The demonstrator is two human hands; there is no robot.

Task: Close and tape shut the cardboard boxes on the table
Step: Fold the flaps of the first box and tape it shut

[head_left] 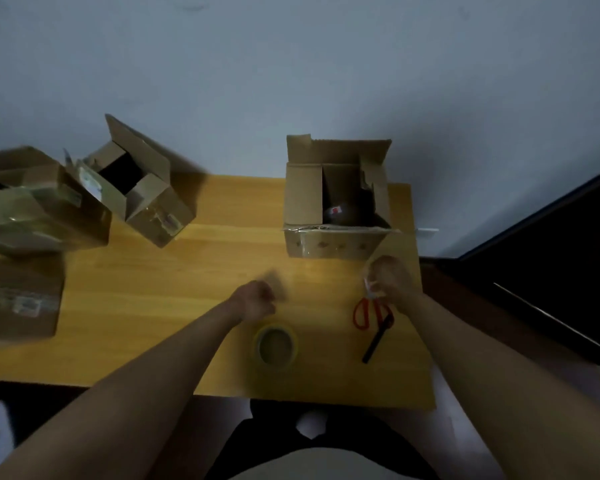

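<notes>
An open cardboard box (336,202) stands at the table's far right with its flaps up and something dark inside. A second open box (142,188) sits tilted at the far left-centre. A yellowish tape roll (274,344) lies flat near the front edge. My left hand (257,301) hovers just above the roll, motion-blurred, with a blurred brownish shape at its fingertips. My right hand (392,278) is in front of the right box and pinches a pale, thin strip (369,287) that looks like clear tape. Red-handled scissors (371,313) lie under that hand.
Taped boxes (39,209) are stacked at the left, with a flat parcel (18,299) in front of them. A black pen-like tool (378,341) lies beside the scissors. The wooden table (153,289) ends at a wall; dark furniture (551,271) stands to the right.
</notes>
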